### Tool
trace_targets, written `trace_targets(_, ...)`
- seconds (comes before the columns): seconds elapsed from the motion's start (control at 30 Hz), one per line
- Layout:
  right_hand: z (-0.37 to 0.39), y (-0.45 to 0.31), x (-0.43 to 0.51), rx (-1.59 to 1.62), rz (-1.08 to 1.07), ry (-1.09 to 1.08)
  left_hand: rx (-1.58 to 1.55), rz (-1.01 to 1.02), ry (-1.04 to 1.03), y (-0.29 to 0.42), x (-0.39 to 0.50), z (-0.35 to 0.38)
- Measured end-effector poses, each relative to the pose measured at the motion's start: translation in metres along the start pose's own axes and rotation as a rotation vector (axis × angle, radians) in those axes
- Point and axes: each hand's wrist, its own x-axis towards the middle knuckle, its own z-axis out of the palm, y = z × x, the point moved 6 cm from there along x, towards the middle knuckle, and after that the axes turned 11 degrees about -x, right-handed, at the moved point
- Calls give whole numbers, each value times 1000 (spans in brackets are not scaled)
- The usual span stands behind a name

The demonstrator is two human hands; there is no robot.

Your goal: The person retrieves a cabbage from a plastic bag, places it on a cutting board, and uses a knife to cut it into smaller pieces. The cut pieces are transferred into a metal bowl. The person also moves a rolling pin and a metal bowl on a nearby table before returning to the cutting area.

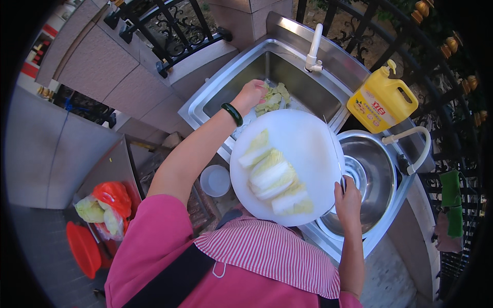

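My left hand [252,95], a dark green bangle on its wrist, reaches into the rectangular steel sink [246,73]. Its curled fingers are at a small heap of pale green cabbage leaves [278,99]; whether they grip any is unclear. In my right hand [348,198] is the handle of a knife [334,144], its thin blade seen nearly edge-on along the right rim of a round white cutting board [308,134]. Cut pieces of napa cabbage [274,175] lie across the board's left and lower part. The board lies over the sink's near side and overlaps the round basin.
Beside the board is a round steel basin [379,184] with a smaller bowl inside. A yellow detergent jug [379,102] stands between two white faucets [315,42]. Left of me are a white plastic tub [215,180], bagged cabbage [90,210] and a red basin [81,246].
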Motion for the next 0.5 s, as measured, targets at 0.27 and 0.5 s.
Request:
trace_targets(0.27, 50, 25, -39, -321, -23, 192, 353, 153, -129, -26, -96, -2)
trace_targets(0.5, 37, -1, -33, -553, -208, 408, 752, 251, -3, -64, -150, -25)
